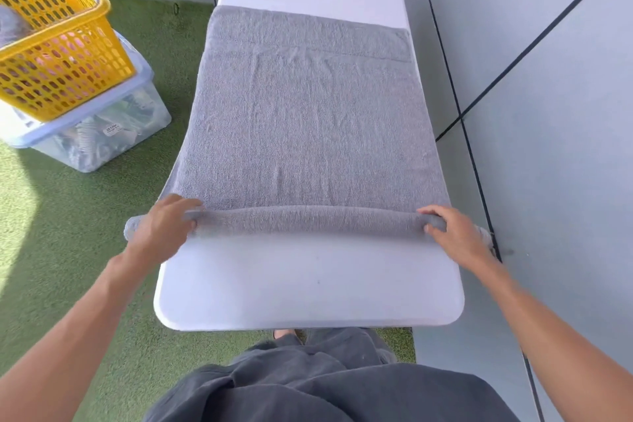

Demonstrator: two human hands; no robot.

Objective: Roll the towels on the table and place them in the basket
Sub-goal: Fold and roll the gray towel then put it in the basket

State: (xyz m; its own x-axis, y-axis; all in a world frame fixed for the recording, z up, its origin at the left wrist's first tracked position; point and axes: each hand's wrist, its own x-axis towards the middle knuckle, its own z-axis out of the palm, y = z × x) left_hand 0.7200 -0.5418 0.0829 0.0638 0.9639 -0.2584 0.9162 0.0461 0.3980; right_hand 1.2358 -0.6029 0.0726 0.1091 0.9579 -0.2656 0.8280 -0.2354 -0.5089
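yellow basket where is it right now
In the head view the yellow basket is at the upper left, off the table, tilted on top of a clear lidded bin that stands on the green turf.

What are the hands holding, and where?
Both hold the gray towel by its rolled near edge: left hand near the roll's left end, right hand near its right end.

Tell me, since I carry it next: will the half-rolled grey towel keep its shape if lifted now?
Probably not. The grey towel is soft terry, mostly flat, so it would likely sag and unroll. The thin roll overhangs the table beyond the left hand and right hand, so its ends may droop.
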